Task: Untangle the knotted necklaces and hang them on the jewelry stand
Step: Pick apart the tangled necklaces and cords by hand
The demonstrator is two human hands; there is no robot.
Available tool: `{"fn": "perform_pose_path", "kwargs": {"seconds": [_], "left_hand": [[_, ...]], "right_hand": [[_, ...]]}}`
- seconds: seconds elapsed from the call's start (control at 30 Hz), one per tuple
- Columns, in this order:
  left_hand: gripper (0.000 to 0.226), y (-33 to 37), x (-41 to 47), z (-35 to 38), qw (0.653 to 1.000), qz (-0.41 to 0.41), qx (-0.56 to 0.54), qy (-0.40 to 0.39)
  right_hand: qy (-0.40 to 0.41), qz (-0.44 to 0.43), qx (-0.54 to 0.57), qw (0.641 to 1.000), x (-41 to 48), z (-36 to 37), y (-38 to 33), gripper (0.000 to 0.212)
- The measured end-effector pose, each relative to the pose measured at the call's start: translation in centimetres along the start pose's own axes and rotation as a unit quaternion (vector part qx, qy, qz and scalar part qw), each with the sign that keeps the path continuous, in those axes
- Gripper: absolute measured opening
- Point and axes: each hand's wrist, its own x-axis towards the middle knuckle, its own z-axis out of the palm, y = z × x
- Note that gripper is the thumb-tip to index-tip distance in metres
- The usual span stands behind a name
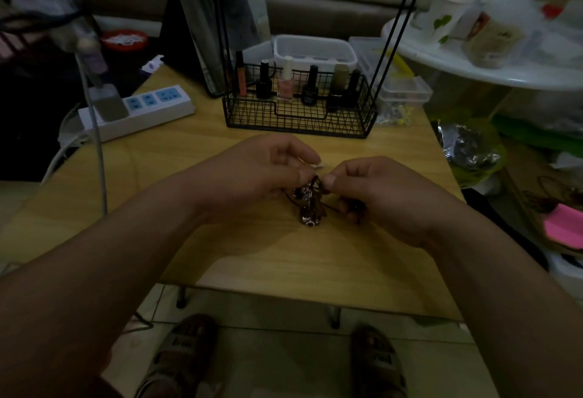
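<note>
A tangled bundle of dark-corded necklaces [310,205] with shiny metallic pendants hangs just above the wooden table [252,249], between my two hands. My left hand [268,173] pinches the cord at the top of the knot with thumb and fingertips. My right hand [372,192] pinches the same knot from the right, and dark beads or cord show under its curled fingers. The black wire jewelry stand [299,113] has a basket base at the back of the table and thin rods [394,28] rising out of view.
The stand's basket holds several nail polish bottles [285,82]. A white power strip [138,110] with a cable lies at the left. Clear plastic boxes [400,91] sit behind the basket, and a white round shelf [473,63] with clutter is at the right. My sandalled feet [179,359] are below the table edge.
</note>
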Motion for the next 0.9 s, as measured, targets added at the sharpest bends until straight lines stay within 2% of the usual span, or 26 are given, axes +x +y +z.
{"fn": "perform_pose_path", "kwargs": {"seconds": [0.13, 0.23, 0.4, 0.47, 0.6, 0.73, 0.9], "left_hand": [[0.03, 0.0, -0.1, 0.3, 0.994, 0.01, 0.104, -0.021], [0.027, 0.0, -0.1, 0.4, 0.984, 0.01, 0.176, -0.029], [0.009, -0.2, 0.1, 0.3, 0.989, 0.024, 0.145, -0.015], [0.003, -0.3, 0.2, 0.1, 0.99, 0.033, 0.136, 0.01], [0.009, -0.1, 0.1, -0.1, 0.991, 0.051, 0.116, 0.048], [0.014, 0.2, 0.0, 0.2, 0.995, 0.027, 0.073, 0.058], [0.013, 0.5, 0.0, 0.9, 0.996, 0.039, 0.04, 0.072]], "right_hand": [[0.026, -0.027, 0.001, 0.999, 0.0, 0.0, 0.0, 0.022], [0.045, -0.056, 0.075, 0.995, -0.1, -0.2, -0.3, 0.018], [0.043, -0.084, 0.136, 0.986, -0.2, -0.6, -0.4, 0.014], [0.04, -0.08, 0.11, 0.99, -0.2, -0.8, -0.2, 0.014], [0.009, -0.068, -0.013, 0.998, -0.5, -1.1, 0.0, 0.013], [-0.012, -0.075, -0.083, 0.994, -0.7, -0.7, 0.0, 0.021], [0.007, -0.11, -0.082, 0.991, -0.7, 0.3, -0.1, 0.014]]}}
